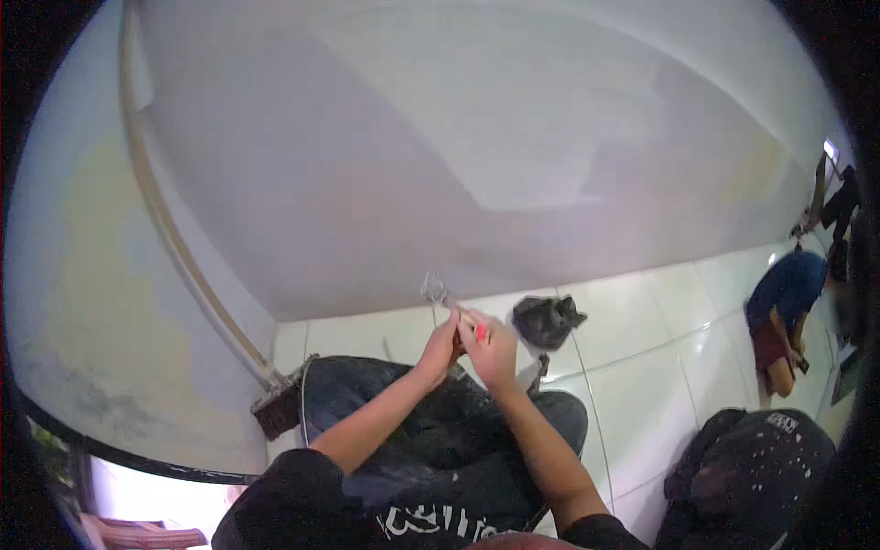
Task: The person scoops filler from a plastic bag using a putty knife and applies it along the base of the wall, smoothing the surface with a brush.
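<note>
In front of my crossed legs, both hands are brought together over my lap. My right hand (495, 356) is closed around the handle of a slim tool with a pale grey-white head (434, 290), which points up and left toward the wall. Whether that head is a scraper blade or bristles is too blurred to tell. A bright red spot (481, 332) shows at my right fingers. My left hand (443, 346) is against the handle's lower side, its fingers mostly hidden. A crumpled black plastic bag (545, 321) lies on the floor just right of my hands.
The patchy grey-white wall (394, 202) rises ahead. A broom (278, 411) leans in the left corner, bristles down. White tiles (642, 367) cover the floor. One person in a paint-spotted black cap (765, 467) is close on my right; another in blue (788, 289) sits farther off.
</note>
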`<state>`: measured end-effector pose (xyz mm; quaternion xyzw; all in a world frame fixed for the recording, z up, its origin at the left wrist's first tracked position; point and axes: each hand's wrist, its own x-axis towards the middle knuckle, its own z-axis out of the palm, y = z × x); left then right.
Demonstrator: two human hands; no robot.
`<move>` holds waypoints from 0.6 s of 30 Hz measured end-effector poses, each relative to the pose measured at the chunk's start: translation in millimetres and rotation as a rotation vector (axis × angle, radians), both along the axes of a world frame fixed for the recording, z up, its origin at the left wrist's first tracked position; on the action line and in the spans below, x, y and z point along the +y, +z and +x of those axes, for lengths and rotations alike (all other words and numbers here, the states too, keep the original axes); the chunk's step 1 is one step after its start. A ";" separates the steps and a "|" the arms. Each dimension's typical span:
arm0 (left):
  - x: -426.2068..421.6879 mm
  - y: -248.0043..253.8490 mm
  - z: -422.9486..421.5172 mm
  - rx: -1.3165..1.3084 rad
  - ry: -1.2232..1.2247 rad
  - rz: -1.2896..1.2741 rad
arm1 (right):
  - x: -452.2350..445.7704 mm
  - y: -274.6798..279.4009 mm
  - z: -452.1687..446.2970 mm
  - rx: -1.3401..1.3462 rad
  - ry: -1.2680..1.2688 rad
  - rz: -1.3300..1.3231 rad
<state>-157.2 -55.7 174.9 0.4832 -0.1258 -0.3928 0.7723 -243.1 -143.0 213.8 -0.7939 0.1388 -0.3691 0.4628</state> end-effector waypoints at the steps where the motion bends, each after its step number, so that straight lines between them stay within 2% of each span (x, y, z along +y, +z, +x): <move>1: 10.4 5.2 1.2 0.033 0.017 0.028 | 6.6 -5.0 2.0 0.047 0.039 -0.034; 3: 31.9 1.8 6.3 0.064 0.013 0.052 | 16.5 -15.8 2.7 0.165 0.100 -0.092; 7: 60.0 -33.1 43.4 0.065 -0.109 0.105 | 15.8 -33.4 -2.3 0.207 0.159 -0.294; 10: 80.6 -46.2 68.9 0.087 -0.191 0.179 | 0.7 -60.3 6.7 0.021 0.041 -0.190; 12: 93.3 -71.0 81.8 0.079 -0.187 0.273 | -20.8 -88.6 19.5 0.154 -0.075 -0.021; 13: 104.2 -98.8 90.6 -0.138 -0.137 0.280 | -26.5 -82.6 18.3 0.119 -0.079 -0.018; 15: 116.2 -62.6 75.5 -0.071 -0.119 0.413 | -31.6 -69.8 12.7 0.257 -0.302 -0.146; 16: 112.8 -81.2 89.5 0.125 -0.082 0.346 | -48.2 -79.3 13.3 0.479 -0.241 -0.212; 17: 122.4 -66.8 89.1 0.027 -0.104 0.329 | -44.3 -68.5 12.8 0.595 -0.344 -0.089; 18: 123.5 -57.4 90.5 -0.085 -0.109 0.393 | -41.9 -64.8 8.9 0.568 -0.335 -0.155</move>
